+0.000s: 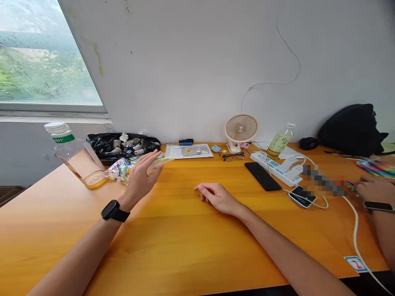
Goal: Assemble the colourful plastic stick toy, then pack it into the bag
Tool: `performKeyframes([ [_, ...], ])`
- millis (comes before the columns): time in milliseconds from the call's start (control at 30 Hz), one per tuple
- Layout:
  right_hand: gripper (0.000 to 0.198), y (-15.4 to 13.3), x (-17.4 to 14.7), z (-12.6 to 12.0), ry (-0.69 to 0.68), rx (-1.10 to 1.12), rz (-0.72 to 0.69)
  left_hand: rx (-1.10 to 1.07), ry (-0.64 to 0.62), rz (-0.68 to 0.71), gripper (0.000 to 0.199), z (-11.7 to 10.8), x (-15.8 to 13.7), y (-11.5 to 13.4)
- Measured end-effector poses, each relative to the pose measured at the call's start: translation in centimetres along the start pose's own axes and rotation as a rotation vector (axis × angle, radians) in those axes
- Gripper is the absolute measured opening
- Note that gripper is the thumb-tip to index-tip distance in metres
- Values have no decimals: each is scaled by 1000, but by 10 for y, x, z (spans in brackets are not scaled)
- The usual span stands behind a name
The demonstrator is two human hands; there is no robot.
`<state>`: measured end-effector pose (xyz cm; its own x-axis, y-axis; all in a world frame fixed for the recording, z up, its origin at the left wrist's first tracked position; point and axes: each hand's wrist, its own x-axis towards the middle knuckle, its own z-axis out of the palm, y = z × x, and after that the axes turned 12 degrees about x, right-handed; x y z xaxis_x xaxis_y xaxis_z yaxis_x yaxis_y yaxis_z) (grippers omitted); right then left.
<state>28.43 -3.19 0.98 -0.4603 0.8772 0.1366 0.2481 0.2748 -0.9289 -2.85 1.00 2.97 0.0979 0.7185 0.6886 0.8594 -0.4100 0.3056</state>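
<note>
My left hand [142,174], with a black watch [115,211] on its wrist, is raised over the table with its fingers stretched out flat. Just behind it lie clear plastic packets [121,169] with small colourful pieces, partly hidden by the hand. To its left, a large clear bottle [80,158] with a white cap and green label holds a little amber liquid. My right hand [217,198] rests on the wooden table [173,246], its fingers curled loosely inward with nothing seen in them. The nearest thing to its right is a black phone [263,176].
Along the wall stand a black bag of grey pieces [92,144], a blue screwdriver [186,142], a white sheet [173,151], glasses [233,156], a small fan [241,128] and a tea bottle [280,142]. Right, a power strip [276,169] trails cables near another person's hand [375,191].
</note>
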Motion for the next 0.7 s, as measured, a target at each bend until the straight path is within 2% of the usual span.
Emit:
performKeyframes([
  [67, 48, -4, -2, 1, -24, -57, -24, 112, -123, 45, 64, 8, -5, -10],
  [167, 44, -8, -3, 4, -39, -111, -60, 152, -241, 112, 61, 20, -18, -8],
  [300, 33, -8, -4, 6, -30, -168, -90, -13, -387, 230, 53, 22, -32, 23],
  [400, 26, -9, -6, 8, -26, -252, -156, -144, -513, 326, 55, 16, -38, 50],
  [500, 26, -13, -9, 13, -68, -317, -279, -257, -546, 389, 59, 11, -42, 66],
  [600, 33, -17, -10, 19, -148, -290, -350, -325, -552, 397, 61, 11, -43, 71],
  [700, 48, -19, -11, 25, -217, -259, -389, -351, -592, 357, 46, 12, -43, 71],
])
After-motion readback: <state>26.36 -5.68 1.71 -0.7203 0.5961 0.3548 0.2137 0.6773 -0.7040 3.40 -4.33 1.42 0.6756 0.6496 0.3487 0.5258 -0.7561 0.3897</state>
